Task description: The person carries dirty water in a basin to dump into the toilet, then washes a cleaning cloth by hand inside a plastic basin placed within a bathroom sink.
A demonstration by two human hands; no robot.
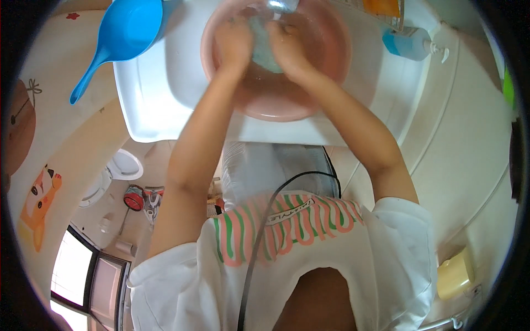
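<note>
A pink basin [276,110] stands in a white sink [152,118], with water in it. Both hands are inside the basin, on either side of a pale green cloth [265,52] that looks wet. My left hand [234,41] is closed at the cloth's left edge. From the other side, my right hand [287,48] grips it with bent fingers. A shiny metal faucet [282,5] hangs just above the right hand. Some fingertips are blurred and partly hidden by the hands.
On the sink's left edge rests a blue water scoop [130,30], its handle sticking out. At the right lie a clear pump bottle with blue liquid [407,44] and an orange packet [382,7]. A black cable [265,212] crosses my shirt.
</note>
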